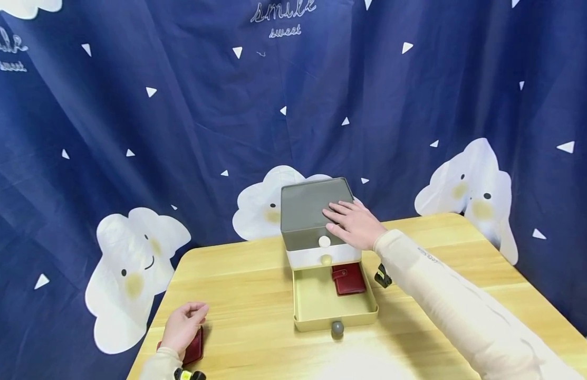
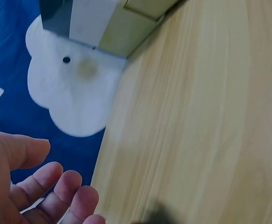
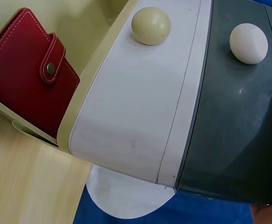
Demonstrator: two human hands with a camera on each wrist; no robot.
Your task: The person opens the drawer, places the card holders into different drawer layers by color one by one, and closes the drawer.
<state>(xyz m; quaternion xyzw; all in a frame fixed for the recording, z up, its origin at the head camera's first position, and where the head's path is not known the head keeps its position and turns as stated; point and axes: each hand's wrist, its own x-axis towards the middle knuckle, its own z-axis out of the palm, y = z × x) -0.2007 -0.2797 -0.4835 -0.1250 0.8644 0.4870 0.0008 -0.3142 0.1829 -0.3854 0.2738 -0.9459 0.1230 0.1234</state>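
A small drawer box with a grey top tier, a white middle tier and a yellow bottom tier stands on the table. Its yellow bottom drawer is pulled out, and a red snap-strap wallet lies in the back right of it. My right hand rests with spread fingers on the right side of the grey top. At the table's left, my left hand hovers over a second dark red wallet, partly hidden beneath it. The left wrist view shows loosely bent fingers with nothing between them.
The wooden table ends at the back against a navy curtain printed with white clouds. Round knobs stick out from the tiers, including a grey knob on the pulled-out drawer. My right sleeve reaches across the table's right side.
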